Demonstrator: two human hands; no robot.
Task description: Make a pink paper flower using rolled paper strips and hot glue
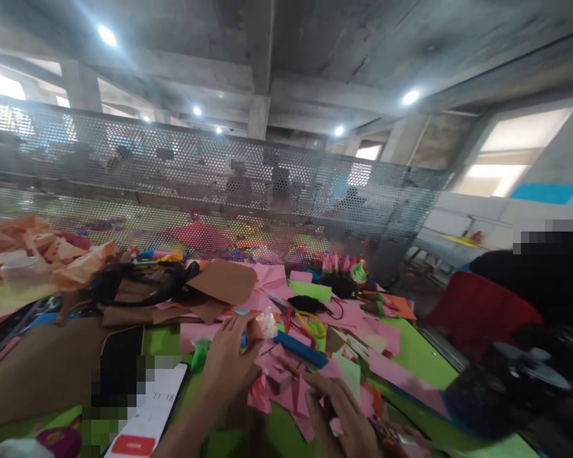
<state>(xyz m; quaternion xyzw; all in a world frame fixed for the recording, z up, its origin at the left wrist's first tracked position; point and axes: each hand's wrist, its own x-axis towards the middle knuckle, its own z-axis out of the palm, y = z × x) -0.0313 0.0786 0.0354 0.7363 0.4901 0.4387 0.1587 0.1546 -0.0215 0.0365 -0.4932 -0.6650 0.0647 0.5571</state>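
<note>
My left hand (232, 353) is closed, fingers and thumb around a clear shiny piece (267, 323) that looks like crinkled plastic; its kind is too blurred to tell. Over the pink paper pieces (279, 381) hovers my right hand (341, 410), its thumb and forefinger apart and nothing plain between them. A blue bar-shaped thing (300, 349) lies between the hands on the paper. Just beyond it are yellow-handled scissors (315, 326) and a red handle. Below my left hand's thumb sits a crumpled pink piece (259, 394).
A phone (150, 407) with a lit screen lies at left on the green table (424, 356). Brown card (224, 281), a black strap-like loop (141, 286) and crumpled orange paper (86, 261) crowd the back left. A perforated metal screen (195, 184) stands behind; a red chair (482, 312) is at right.
</note>
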